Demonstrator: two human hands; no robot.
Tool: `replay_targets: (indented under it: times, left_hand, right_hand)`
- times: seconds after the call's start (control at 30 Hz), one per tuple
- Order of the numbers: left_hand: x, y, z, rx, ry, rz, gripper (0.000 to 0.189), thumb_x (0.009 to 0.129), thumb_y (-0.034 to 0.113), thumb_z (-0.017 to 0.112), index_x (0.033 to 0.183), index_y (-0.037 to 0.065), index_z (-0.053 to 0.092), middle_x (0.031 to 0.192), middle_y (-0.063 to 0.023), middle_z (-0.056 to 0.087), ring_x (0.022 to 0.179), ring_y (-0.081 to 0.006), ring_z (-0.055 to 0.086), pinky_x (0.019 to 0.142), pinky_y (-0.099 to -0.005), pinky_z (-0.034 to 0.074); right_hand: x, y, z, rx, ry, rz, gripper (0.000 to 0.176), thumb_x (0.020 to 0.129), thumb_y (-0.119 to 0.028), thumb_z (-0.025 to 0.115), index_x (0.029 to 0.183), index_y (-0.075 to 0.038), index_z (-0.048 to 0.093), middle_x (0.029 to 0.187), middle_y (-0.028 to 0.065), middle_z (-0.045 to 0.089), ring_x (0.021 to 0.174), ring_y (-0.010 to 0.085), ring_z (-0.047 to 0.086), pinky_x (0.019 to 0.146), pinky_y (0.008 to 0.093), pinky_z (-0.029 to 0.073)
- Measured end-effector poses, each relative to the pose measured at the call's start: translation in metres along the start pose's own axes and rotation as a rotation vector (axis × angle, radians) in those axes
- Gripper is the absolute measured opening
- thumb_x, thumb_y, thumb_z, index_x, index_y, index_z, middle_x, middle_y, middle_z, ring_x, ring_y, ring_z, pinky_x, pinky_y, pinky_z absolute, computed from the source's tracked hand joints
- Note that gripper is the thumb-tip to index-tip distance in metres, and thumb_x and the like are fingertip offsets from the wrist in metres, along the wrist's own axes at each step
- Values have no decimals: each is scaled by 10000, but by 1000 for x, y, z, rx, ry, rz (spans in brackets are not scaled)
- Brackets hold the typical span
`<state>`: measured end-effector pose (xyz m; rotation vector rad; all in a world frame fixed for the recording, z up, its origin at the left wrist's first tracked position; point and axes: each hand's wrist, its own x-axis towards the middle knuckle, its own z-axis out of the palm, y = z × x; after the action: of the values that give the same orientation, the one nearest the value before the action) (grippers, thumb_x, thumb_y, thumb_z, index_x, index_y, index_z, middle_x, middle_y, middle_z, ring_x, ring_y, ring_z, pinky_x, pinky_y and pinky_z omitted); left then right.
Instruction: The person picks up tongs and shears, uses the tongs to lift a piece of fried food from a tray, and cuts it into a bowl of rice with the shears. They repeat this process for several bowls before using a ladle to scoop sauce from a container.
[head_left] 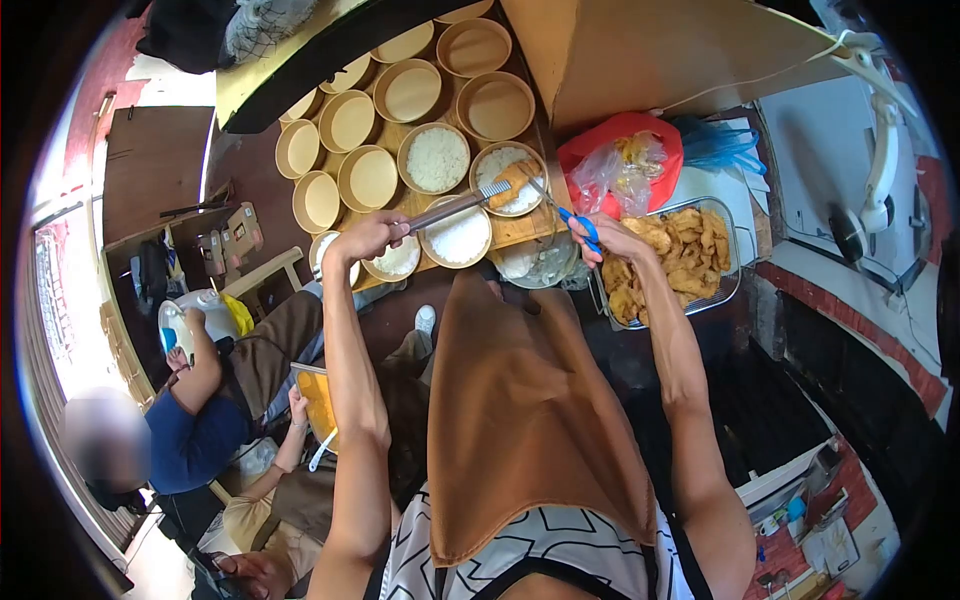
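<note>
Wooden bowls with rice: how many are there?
4 clearly: a bowl under the fried piece, another left of it, a third this side of the tongs, a fourth near the left hand. A fifth, partly hidden, may hold rice too.

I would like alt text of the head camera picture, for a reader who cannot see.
Above a round pale wooden bowl of white rice, a person's left hand grips golden fried food in long tongs while the right hand holds blue-handled scissors at it. Similar bowls, some with rice, stand nearby; a rectangular metal tray of fried pieces is at right.
</note>
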<state>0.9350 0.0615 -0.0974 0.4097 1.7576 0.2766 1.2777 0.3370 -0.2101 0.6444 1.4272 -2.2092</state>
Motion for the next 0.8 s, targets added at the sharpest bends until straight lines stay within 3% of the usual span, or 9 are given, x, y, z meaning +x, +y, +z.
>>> replay_targets:
  times: [0.2,0.27,0.47,0.57,0.8]
  left_hand:
    - [2,-3,-4,27,-18,10,206,1035,228,541,1118,74,651,734,51,508,533,-57,365,462,-242,298]
    - [-2,0,0,7,10,-3,191,1035,225,544,1084,72,646,733,49,504,532,-55,360,459,-237,290]
    - [-5,-3,-4,-99,-47,30,169,1040,210,534,1064,76,634,738,54,498,522,-47,332,456,-227,269]
    - [-2,-10,-5,-188,-77,15,169,1045,206,525,1086,83,633,741,55,498,518,-42,329,453,-221,263]
    - [3,-13,-2,-173,-109,29,171,1051,209,517,1094,87,629,747,59,498,520,-38,335,456,-214,265]
  right_hand:
    - [1,11,-10,-30,-91,-76,527,1002,-569,538,773,-96,510,529,5,499,442,114,531,522,304,504]
    - [0,13,-10,134,-43,41,531,999,-579,531,796,-89,515,579,3,500,433,121,515,531,318,511]
    - [-2,13,-11,232,-93,58,572,987,-631,497,837,-79,527,672,2,512,436,134,511,557,354,532]
    - [-8,15,-8,317,-79,29,627,954,-681,513,820,-69,533,542,30,506,445,155,539,580,368,536]
    - [-1,14,-11,311,-104,43,642,954,-706,476,848,-75,527,600,29,523,453,156,534,594,384,544]
